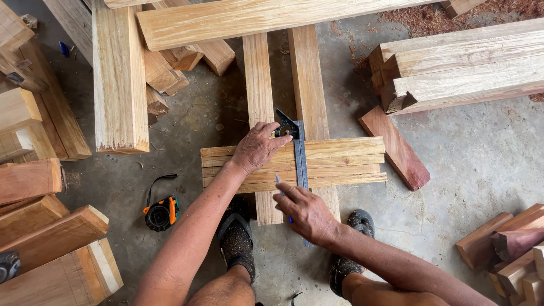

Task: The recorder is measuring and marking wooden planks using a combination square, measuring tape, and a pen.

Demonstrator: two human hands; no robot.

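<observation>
Several light wooden slats [345, 161] lie side by side across two long boards [258, 79] on the concrete floor. A metal combination square [299, 156] rests across the slats, its head at the far edge. My left hand [258, 147] presses down on the square's head and the slats. My right hand [303, 209] holds a blue pen or pencil [279, 182] with its tip on the slats just left of the steel blade.
An orange and black tape measure [161, 212] lies on the floor at left. Stacks of timber blocks [51, 226] fill the left side, thick beams [464, 68] the upper right, offcuts [510, 249] the lower right. My two feet [235, 238] stand below the slats.
</observation>
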